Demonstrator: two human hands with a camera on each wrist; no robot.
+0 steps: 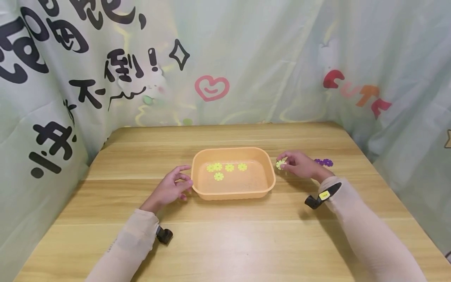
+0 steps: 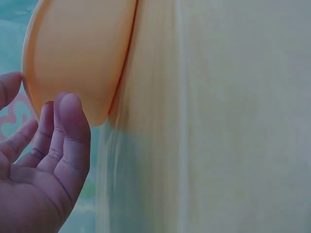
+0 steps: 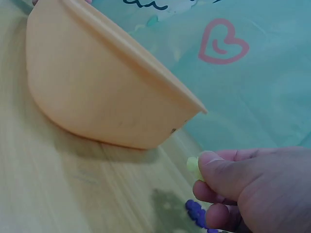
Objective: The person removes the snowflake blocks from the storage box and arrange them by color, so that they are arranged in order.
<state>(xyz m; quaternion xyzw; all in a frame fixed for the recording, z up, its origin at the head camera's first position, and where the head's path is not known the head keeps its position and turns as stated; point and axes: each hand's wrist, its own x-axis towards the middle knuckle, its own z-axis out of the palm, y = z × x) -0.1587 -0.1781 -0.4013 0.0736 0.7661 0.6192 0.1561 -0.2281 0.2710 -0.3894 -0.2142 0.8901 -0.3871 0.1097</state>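
Observation:
My right hand point(image 1: 299, 165) pinches a yellow flower-shaped plastic piece point(image 1: 280, 164) between thumb and fingertips, just outside the basin's right end. In the right wrist view only the edge of that piece point(image 3: 193, 166) shows past the thumb. The orange plastic basin point(image 1: 232, 194) stands on the table, with several yellow flower pieces point(image 1: 230, 167) lying flat on its floor. At the basin's left end is my left hand point(image 1: 172, 186), its fingers spread and relaxed, fingertips right at the rim. The left wrist view shows that hand point(image 2: 43, 170) against the basin wall point(image 2: 77, 53).
Two purple flower pieces point(image 1: 327, 162) lie on the wooden table point(image 1: 225, 235) behind the right wrist, partly hidden by it. A printed curtain point(image 1: 267, 58) hangs along the table's back and sides. Each sleeve carries a black wrist camera point(image 1: 164, 235).

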